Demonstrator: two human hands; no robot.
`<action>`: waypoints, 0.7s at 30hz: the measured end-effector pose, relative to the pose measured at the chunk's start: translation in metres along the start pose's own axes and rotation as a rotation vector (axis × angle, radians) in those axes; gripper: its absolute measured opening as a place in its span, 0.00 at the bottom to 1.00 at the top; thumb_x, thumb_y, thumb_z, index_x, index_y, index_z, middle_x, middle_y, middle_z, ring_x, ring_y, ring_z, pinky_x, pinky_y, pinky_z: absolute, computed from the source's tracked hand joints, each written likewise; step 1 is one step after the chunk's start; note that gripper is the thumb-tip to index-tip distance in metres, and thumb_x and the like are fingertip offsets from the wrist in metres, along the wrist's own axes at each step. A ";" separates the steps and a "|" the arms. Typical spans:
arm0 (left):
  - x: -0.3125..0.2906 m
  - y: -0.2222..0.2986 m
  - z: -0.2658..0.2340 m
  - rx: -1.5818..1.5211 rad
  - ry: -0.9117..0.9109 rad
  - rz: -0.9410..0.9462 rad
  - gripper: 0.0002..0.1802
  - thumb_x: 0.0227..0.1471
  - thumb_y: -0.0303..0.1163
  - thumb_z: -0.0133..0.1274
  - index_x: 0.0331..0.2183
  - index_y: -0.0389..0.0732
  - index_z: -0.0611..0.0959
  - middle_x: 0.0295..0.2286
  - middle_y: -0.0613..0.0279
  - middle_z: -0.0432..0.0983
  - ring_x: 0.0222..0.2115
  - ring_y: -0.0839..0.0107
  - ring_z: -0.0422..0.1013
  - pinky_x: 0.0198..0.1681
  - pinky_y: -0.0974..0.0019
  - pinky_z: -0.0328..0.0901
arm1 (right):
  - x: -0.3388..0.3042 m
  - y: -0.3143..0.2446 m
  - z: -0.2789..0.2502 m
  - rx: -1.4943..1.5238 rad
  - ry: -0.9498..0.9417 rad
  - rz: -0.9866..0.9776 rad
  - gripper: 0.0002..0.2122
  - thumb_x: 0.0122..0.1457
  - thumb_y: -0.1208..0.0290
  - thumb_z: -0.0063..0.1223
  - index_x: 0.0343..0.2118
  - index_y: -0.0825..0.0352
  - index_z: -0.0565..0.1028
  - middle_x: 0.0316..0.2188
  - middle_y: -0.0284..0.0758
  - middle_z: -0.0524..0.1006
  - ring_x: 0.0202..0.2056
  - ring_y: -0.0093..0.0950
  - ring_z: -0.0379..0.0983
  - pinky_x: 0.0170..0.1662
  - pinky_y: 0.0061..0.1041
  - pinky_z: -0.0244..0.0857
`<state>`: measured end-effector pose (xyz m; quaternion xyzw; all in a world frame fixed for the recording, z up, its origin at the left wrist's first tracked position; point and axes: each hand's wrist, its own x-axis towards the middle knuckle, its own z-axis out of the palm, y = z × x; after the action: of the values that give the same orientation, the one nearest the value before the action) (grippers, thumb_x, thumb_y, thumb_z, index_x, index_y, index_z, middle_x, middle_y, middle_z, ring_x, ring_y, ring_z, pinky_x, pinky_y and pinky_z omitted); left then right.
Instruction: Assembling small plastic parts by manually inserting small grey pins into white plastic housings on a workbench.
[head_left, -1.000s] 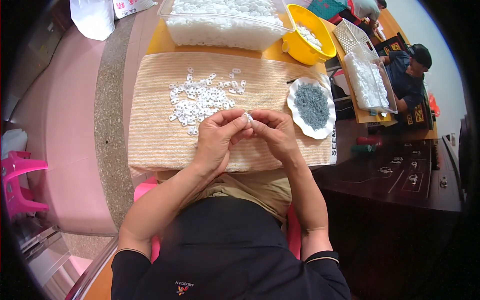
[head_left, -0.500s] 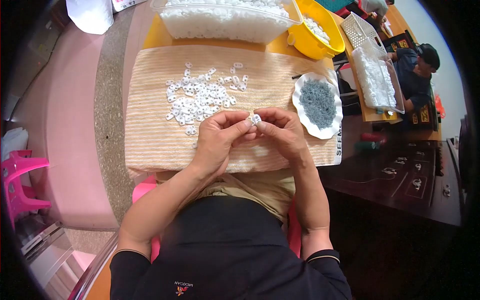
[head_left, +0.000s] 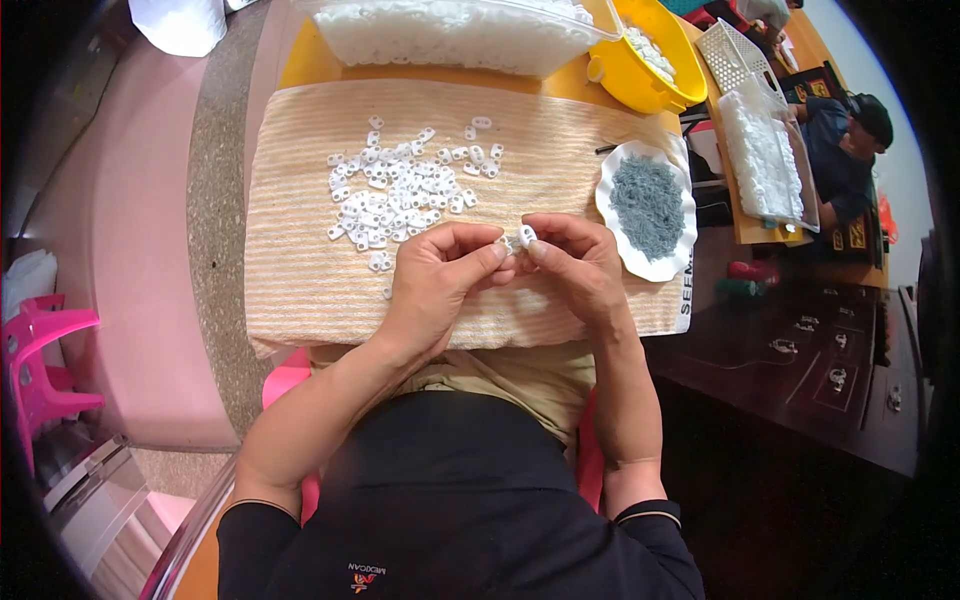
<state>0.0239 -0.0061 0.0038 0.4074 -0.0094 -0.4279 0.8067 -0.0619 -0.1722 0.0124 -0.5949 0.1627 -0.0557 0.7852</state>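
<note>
Over the near part of a striped towel (head_left: 330, 310), my two hands meet fingertip to fingertip. Between thumb and index finger, my right hand (head_left: 580, 268) pinches a small white two-hole plastic piece (head_left: 527, 235). My left hand (head_left: 440, 280) is closed in a pinch beside it; a tiny pale or greyish bit shows at its fingertips, too small to name. Many loose white two-hole pieces (head_left: 400, 190) lie in a heap on the towel, beyond my left hand. Right of my right hand, a white scalloped plate (head_left: 607, 200) holds a pile of fine grey pieces (head_left: 648, 205), perhaps small springs.
A clear plastic bin (head_left: 430, 50) full of white pieces stands at the table's far edge. Beside it is a yellow basin (head_left: 640, 90). A short dark stick (head_left: 606, 150) lies near the plate. At right, another person (head_left: 835, 150) sits by a second white-filled bin (head_left: 765, 160).
My right hand has moved slightly right, widening the gap between the fingertips. The white piece in it now shows more fully. The whole view has shifted a little.
</note>
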 end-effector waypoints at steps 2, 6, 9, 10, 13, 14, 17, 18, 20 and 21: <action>0.001 -0.001 -0.001 0.004 0.010 0.000 0.09 0.52 0.23 0.55 0.36 0.29 0.79 0.30 0.55 0.78 0.30 0.73 0.76 0.37 0.73 0.73 | 0.000 0.001 0.000 0.005 -0.004 -0.008 0.14 0.56 0.77 0.56 0.45 0.74 0.74 0.32 0.36 0.79 0.32 0.21 0.75 0.38 0.20 0.70; 0.001 0.001 -0.001 0.022 0.009 -0.002 0.09 0.52 0.23 0.55 0.36 0.29 0.79 0.30 0.55 0.78 0.30 0.73 0.76 0.36 0.73 0.73 | 0.000 0.001 0.001 0.018 -0.005 -0.002 0.14 0.56 0.77 0.56 0.45 0.74 0.74 0.32 0.35 0.79 0.31 0.21 0.75 0.38 0.20 0.70; 0.001 0.001 -0.001 0.035 0.007 -0.014 0.09 0.52 0.23 0.55 0.36 0.29 0.79 0.30 0.55 0.79 0.30 0.73 0.76 0.36 0.73 0.73 | 0.000 0.002 0.001 -0.004 0.002 -0.004 0.14 0.56 0.77 0.56 0.45 0.75 0.74 0.32 0.35 0.79 0.31 0.21 0.74 0.38 0.20 0.70; 0.001 0.001 -0.001 0.043 0.003 -0.015 0.09 0.52 0.23 0.55 0.36 0.29 0.79 0.30 0.55 0.79 0.30 0.73 0.76 0.36 0.73 0.72 | 0.000 0.001 0.001 -0.003 0.002 -0.002 0.14 0.56 0.77 0.56 0.45 0.75 0.74 0.32 0.35 0.79 0.31 0.21 0.74 0.38 0.20 0.70; 0.001 0.002 -0.001 0.053 0.002 -0.016 0.09 0.52 0.23 0.55 0.36 0.29 0.80 0.30 0.54 0.79 0.30 0.73 0.76 0.36 0.74 0.72 | 0.000 -0.001 0.003 -0.006 0.011 0.003 0.13 0.56 0.78 0.56 0.45 0.75 0.74 0.32 0.36 0.79 0.31 0.21 0.75 0.37 0.20 0.70; 0.001 0.002 0.000 0.055 0.003 -0.016 0.09 0.52 0.23 0.55 0.36 0.29 0.80 0.30 0.54 0.79 0.30 0.73 0.76 0.36 0.74 0.72 | -0.001 -0.002 0.004 -0.004 0.018 0.007 0.13 0.56 0.78 0.56 0.44 0.75 0.74 0.32 0.36 0.79 0.31 0.22 0.75 0.37 0.21 0.71; 0.000 0.003 0.001 0.076 0.003 -0.016 0.09 0.52 0.23 0.55 0.37 0.28 0.80 0.30 0.54 0.79 0.30 0.73 0.76 0.36 0.74 0.72 | -0.001 0.000 0.003 -0.007 0.026 0.004 0.13 0.56 0.78 0.55 0.44 0.75 0.74 0.32 0.37 0.79 0.31 0.23 0.76 0.37 0.21 0.71; 0.000 0.002 0.000 0.076 0.004 -0.017 0.09 0.52 0.23 0.55 0.37 0.28 0.80 0.30 0.54 0.79 0.30 0.73 0.76 0.36 0.74 0.72 | -0.001 0.000 0.003 -0.011 0.027 -0.003 0.13 0.56 0.78 0.55 0.44 0.75 0.74 0.32 0.37 0.79 0.31 0.23 0.76 0.37 0.22 0.72; 0.001 0.002 -0.001 0.096 -0.008 -0.028 0.10 0.52 0.24 0.56 0.37 0.30 0.79 0.30 0.55 0.78 0.30 0.72 0.76 0.37 0.71 0.73 | 0.000 0.002 0.002 -0.024 0.020 -0.015 0.13 0.56 0.78 0.55 0.44 0.75 0.74 0.33 0.37 0.79 0.31 0.23 0.76 0.37 0.22 0.72; 0.001 0.002 -0.001 0.095 -0.008 -0.029 0.10 0.52 0.24 0.56 0.37 0.30 0.79 0.30 0.55 0.78 0.30 0.72 0.76 0.37 0.71 0.73 | 0.000 0.003 0.001 -0.038 0.013 -0.027 0.12 0.57 0.78 0.55 0.44 0.75 0.74 0.33 0.37 0.79 0.31 0.23 0.76 0.37 0.21 0.72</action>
<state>0.0262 -0.0055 0.0036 0.4438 -0.0273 -0.4401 0.7801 -0.0619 -0.1702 0.0100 -0.6115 0.1606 -0.0672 0.7719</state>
